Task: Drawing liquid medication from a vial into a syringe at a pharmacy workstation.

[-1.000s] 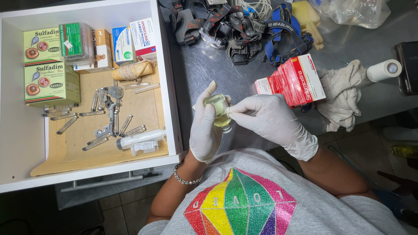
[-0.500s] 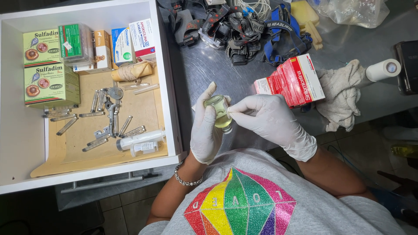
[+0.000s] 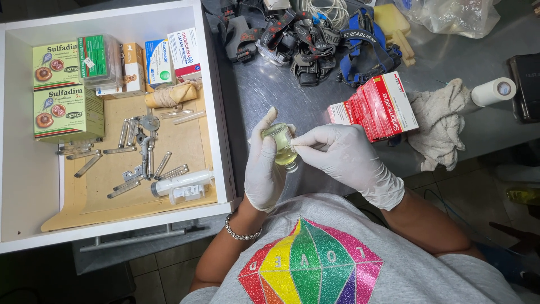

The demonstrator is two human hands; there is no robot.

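I see a grey metal bench (image 3: pixel 270 95) with a white open drawer (image 3: pixel 211 112) at its left edge and red boxes (image 3: pixel 379 104) near the middle. My left hand (image 3: pixel 264 169) is wrapped around a small glass bottle (image 3: pixel 279 143) of yellow liquid, above the bench's near edge. My right hand (image 3: pixel 343 157) pinches something at the bottle, but I cannot tell what.

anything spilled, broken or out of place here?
No spill or damage shows. The left hand holds the small vial of yellowish liquid tilted, the right hand at its end. Loose metal parts lie scattered in the open drawer, and headlamp straps sit tangled.
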